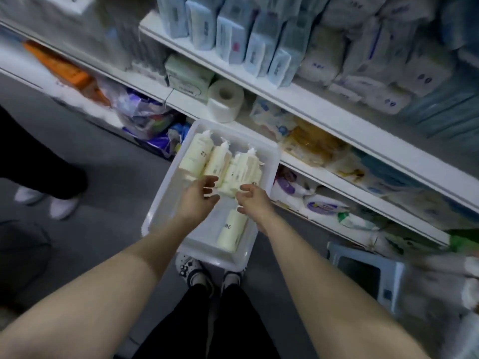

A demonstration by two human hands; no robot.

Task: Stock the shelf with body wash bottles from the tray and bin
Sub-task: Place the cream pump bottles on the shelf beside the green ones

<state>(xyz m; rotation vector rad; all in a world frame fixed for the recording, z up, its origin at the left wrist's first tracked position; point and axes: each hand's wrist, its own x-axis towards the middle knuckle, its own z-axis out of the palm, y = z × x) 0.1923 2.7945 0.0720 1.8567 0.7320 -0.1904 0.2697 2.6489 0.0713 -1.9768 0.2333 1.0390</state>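
A white plastic tray point(166, 203) sits on the floor beside the shelf unit, holding several cream body wash bottles. A row of them point(220, 161) lies at the tray's far end. A single bottle point(232, 229) lies nearer me. My left hand point(198, 196) hovers over the tray's middle with fingers loosely spread, holding nothing. My right hand point(252, 199) hangs just to its right, above the near bottle, fingers relaxed and curved, also holding nothing. Both sit just short of the row of bottles.
White shelves point(298, 102) run along the right, packed with tissue packs, a toilet roll point(225, 99) and wrapped goods. A pale blue bin point(368, 275) stands at lower right. Another person's legs and white shoes point(46, 200) stand at left. My feet are below the tray.
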